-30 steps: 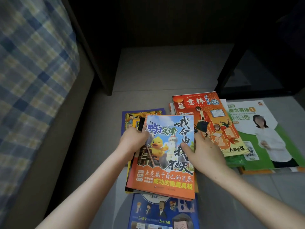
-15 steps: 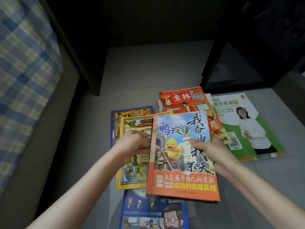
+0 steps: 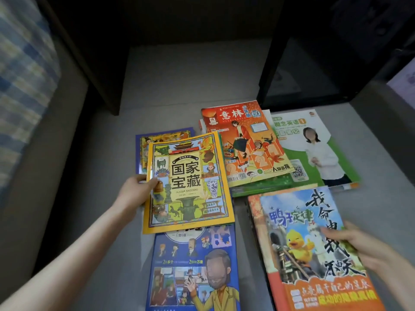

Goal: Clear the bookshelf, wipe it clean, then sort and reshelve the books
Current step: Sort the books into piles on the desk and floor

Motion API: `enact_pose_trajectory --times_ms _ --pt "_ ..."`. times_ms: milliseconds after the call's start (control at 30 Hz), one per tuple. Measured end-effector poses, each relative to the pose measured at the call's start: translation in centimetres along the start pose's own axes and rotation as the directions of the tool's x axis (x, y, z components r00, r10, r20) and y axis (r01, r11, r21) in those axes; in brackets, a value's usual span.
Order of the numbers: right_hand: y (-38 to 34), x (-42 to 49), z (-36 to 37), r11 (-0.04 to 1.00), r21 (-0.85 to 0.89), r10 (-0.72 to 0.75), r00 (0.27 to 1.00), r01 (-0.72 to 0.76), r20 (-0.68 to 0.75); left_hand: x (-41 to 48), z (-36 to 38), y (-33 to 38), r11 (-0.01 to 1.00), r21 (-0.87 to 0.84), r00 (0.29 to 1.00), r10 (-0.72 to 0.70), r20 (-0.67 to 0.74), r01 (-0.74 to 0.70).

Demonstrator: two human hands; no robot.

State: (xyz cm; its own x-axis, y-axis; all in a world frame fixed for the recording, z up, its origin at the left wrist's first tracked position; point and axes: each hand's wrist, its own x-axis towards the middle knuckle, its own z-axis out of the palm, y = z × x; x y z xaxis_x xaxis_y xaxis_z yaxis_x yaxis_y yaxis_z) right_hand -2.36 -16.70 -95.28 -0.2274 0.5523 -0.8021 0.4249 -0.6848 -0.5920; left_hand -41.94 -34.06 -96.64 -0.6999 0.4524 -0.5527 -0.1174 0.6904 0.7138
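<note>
Several books lie on the grey floor. My left hand (image 3: 137,191) pinches the left edge of a yellow-bordered treasure book (image 3: 188,182), which overlaps a purple-edged book (image 3: 164,135) and a blue comic book (image 3: 193,272). My right hand (image 3: 359,245) holds the right side of the orange duck book (image 3: 307,250), low on the right; another book peeks out beneath its left edge. Behind lie a red magazine (image 3: 244,140) and a green-and-white English book (image 3: 314,149). The dark bookshelf (image 3: 94,70) stands at the back, its bottom bay bare.
A bed with a blue-and-yellow plaid cover (image 3: 24,70) runs along the left. A black open-frame cabinet (image 3: 314,70) stands at the back right. Grey floor (image 3: 179,81) shows between the shelf posts and in front of the books.
My right hand has carried the orange duck book off the left pile to the right and down. The yellow treasure book beneath it is now uncovered, still held by my left hand.
</note>
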Motion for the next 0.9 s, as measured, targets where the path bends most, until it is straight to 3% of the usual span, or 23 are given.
enact_pose_trajectory --times_ms 100,233,300,333,367,400,433,467,533,567,600,667,733,767,900 --pt "2.2 2.6 0.9 0.995 -0.086 0.059 0.998 -0.058 0.018 0.2 -0.1 -0.2 0.998 -0.054 1.000 -0.014 -0.024 0.012" --pt "2.7 4.2 2.9 0.985 -0.167 0.059 0.998 -0.053 0.031 0.1 -0.7 -0.4 0.968 -0.238 0.997 -0.065 0.050 0.075" --pt "2.5 4.8 3.3 0.925 -0.379 -0.041 0.999 0.029 -0.024 -0.1 -1.1 -0.5 0.937 -0.329 0.992 -0.087 0.094 0.113" --pt "2.3 4.8 3.6 0.838 -0.542 -0.107 0.993 0.062 -0.052 0.0 -1.2 -0.7 0.924 -0.359 0.989 -0.100 0.107 0.132" --pt "1.7 4.2 4.1 0.669 -0.742 -0.164 0.983 0.050 -0.081 0.0 -1.3 -0.8 0.913 -0.379 0.987 -0.114 0.116 0.151" --pt "0.9 3.6 4.8 0.426 -0.904 -0.260 0.959 0.008 -0.115 0.1 -1.4 -1.0 0.905 -0.391 0.984 -0.130 0.118 0.166" --pt "0.1 2.9 5.7 0.226 -0.974 -0.412 0.903 -0.034 -0.127 0.2 -1.4 -1.1 0.896 -0.404 0.982 -0.144 0.125 0.183" --pt "-1.0 2.0 6.9 0.148 -0.989 -0.574 0.814 -0.005 -0.090 0.4 -1.4 -1.3 0.890 -0.409 0.978 -0.158 0.138 0.202" --pt "-3.6 0.0 10.1 0.251 -0.916 -0.744 0.668 0.314 0.026 0.4 -1.4 -1.4 0.884 -0.400 0.967 -0.184 0.177 0.242" --pt "-4.7 -0.7 12.0 0.323 -0.833 -0.739 0.669 0.450 0.075 0.3 -1.4 -1.4 0.883 -0.398 0.964 -0.190 0.187 0.251" --pt "-5.5 -0.9 13.6 0.379 -0.784 -0.679 0.724 0.492 0.126 0.3 -1.1 -1.2 0.883 -0.397 0.963 -0.187 0.194 0.251" --pt "-6.4 -0.2 16.9 0.389 -0.800 -0.515 0.828 0.457 0.223 0.1 -0.8 -0.7 0.889 -0.401 0.970 -0.154 0.187 0.219" --pt "-6.5 1.1 18.8 0.371 -0.820 -0.467 0.851 0.435 0.240 -0.1 -0.8 -0.1 0.889 -0.418 0.977 -0.123 0.176 0.188" --pt "-6.4 1.8 19.1 0.409 -0.807 -0.464 0.859 0.425 0.217 -0.1 -0.8 0.0 0.888 -0.426 0.979 -0.110 0.171 0.174" --pt "-6.0 2.7 18.0 0.763 -0.552 -0.323 0.938 0.336 0.125 0.1 -1.2 0.6 0.906 -0.408 0.982 -0.044 0.182 0.116"
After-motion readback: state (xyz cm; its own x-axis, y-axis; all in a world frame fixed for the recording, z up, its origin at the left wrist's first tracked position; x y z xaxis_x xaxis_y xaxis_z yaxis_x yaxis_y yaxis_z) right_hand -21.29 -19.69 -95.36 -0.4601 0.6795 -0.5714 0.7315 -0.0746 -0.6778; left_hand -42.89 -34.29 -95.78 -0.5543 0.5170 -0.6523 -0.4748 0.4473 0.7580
